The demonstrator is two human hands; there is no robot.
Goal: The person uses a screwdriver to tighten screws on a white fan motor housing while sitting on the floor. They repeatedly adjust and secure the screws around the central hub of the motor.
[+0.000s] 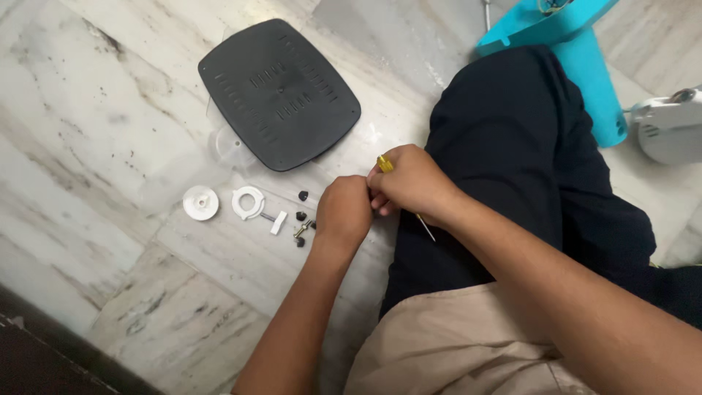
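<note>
On the marble floor (95, 146), the yellow-handled screwdriver (385, 164) sits clenched in the right hand (411, 183) against the closed left hand (344, 211), whose grip contents are hidden; a slip could scatter the small black screws (300, 227) just beside them.

Bare forearms, dark trousers, beige top

Both arms are bare to the elbow, with no sleeves, watch or rings showing on the left hand (342, 212) or right hand (409, 183). Black trousers cover the leg at two o'clock; beige cloth sits at five o'clock.
</note>
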